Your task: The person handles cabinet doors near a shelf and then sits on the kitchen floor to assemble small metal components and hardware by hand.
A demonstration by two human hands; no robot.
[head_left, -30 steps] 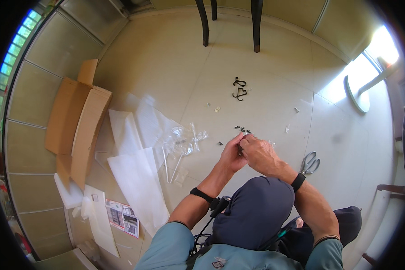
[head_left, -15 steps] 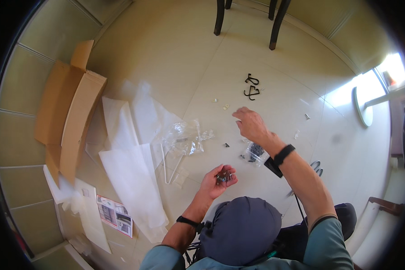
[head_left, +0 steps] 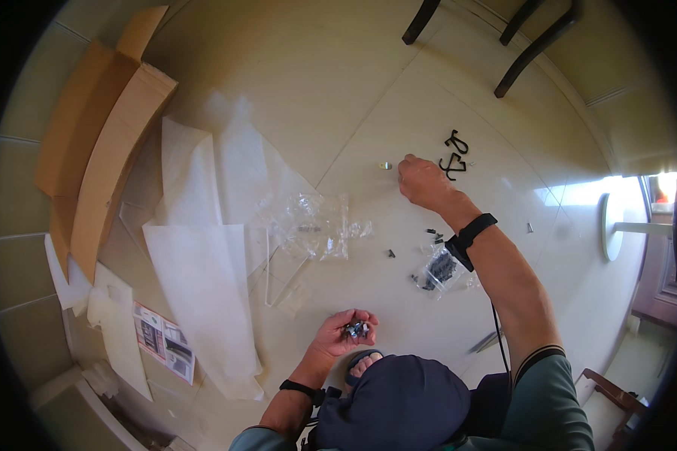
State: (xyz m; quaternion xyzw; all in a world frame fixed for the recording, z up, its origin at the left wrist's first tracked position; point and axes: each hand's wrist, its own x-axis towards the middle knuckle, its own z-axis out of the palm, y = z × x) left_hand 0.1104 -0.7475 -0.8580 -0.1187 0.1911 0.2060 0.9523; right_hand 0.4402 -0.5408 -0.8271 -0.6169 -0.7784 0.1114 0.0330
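My left hand (head_left: 344, 332) is palm up near my knees, its fingers curled around a small pile of shiny metal fittings (head_left: 356, 329). Farther out, my right hand (head_left: 426, 184) is down at the floor with fingertips drawn together; whatever lies between them is hidden. Just left of those fingertips lies a small metal piece (head_left: 384, 165). Two black hooks (head_left: 453, 165) lie on the floor to the right of the hand. Nearer to me, a clear bag of dark small parts (head_left: 438, 269) lies partly behind my right wrist, with a few loose dark pieces (head_left: 433, 234) around it.
An open cardboard box (head_left: 120, 150) stands at the left, beside white foam sheets (head_left: 203, 286) and clear plastic bags (head_left: 320, 225). A printed leaflet (head_left: 163, 342) lies nearer. Dark furniture legs (head_left: 534, 52) stand far off; a pointed metal tool (head_left: 487, 342) lies by my right forearm.
My right hand has moved outward to the floor by the small metal pieces and its fingers have closed together. My left hand still cups the fittings. The whole view has shifted and turned.
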